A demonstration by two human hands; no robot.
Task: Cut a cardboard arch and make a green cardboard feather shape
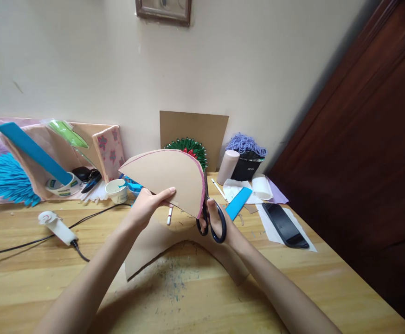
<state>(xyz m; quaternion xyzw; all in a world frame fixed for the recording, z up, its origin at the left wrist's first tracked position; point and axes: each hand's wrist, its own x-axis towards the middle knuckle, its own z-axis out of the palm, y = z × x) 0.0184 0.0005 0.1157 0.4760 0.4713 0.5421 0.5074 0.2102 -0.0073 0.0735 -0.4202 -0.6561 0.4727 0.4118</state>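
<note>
My left hand [150, 204] grips a rounded piece of tan cardboard [167, 174] by its straight lower edge, thumb on top. A pink line follows its curved rim. In my right hand [218, 220] is a pair of scissors [219, 227] with dark handles, the blades upright against the cardboard's right edge at the pink line. How far apart the blades are is hard to see. Beneath both hands, a cardboard offcut [150, 248] with a curved inner edge lies on the wooden table [174, 311].
On the left are a white glue gun [58, 227] with a black cord, a paper cup [117, 191], a tape roll [65, 184] and a blue folded-paper piece [9, 178]. A phone [286, 225], blue strip [239, 203] and pink cylinder [228, 167] stand or lie right. A cardboard sheet [195, 125] leans behind.
</note>
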